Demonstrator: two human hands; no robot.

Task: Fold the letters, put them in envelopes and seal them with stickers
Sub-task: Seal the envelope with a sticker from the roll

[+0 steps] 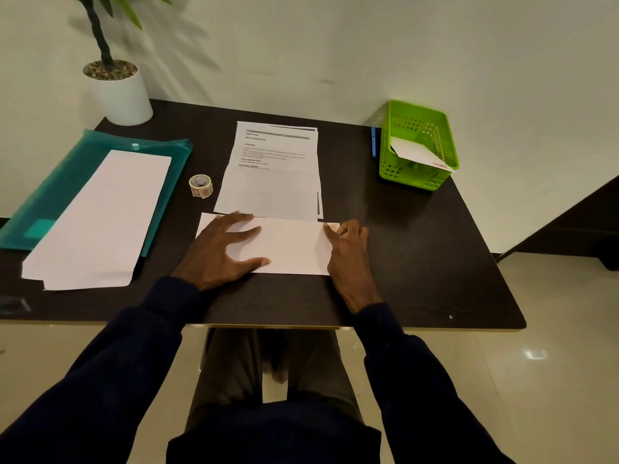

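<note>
One dark table (418, 246) | white wall (335, 45) | left hand (214, 256) flat on envelope (291, 249) | right hand (348, 242) pinches edge

1. On the printed sheet (273, 152) I read the bold heading "INITIAL SCENE SETUP"
2. Lower on the same sheet I make out "TASK GOAL:", "TASK DESCRIPTION" and "REQUIRED PROPS"
3. The small lines between those headings are too fine for me to read
4. The red print on the sticker roll (201, 185) is illegible from here
</note>
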